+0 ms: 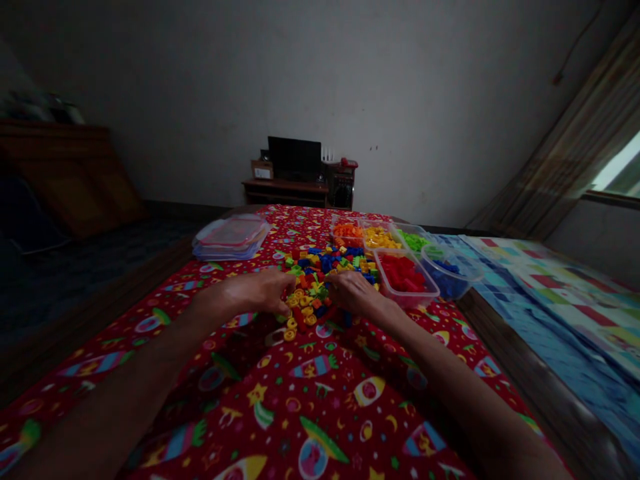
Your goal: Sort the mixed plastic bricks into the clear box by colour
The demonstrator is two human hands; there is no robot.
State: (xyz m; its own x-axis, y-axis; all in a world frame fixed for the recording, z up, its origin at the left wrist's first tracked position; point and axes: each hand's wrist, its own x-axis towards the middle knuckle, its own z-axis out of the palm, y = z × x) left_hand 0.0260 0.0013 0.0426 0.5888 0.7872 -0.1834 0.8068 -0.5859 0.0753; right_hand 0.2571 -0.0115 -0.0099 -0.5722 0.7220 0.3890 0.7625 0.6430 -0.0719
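A mixed pile of small plastic building pieces in yellow, blue, green, red and orange lies on the red patterned tablecloth. My left hand is at the pile's left side, thumb and fingers apart, with nothing visible between them. On the opposite side my right hand reaches into the pieces with its fingers bent together; whatever its fingertips hold is hidden. Several yellow pieces lie nearest me, between the hands.
Right of the pile stand clear tubs of sorted pieces: orange, yellow, green, red and blue. Stacked clear lids lie at the left. Beyond the table is a monitor; a bed adjoins at right.
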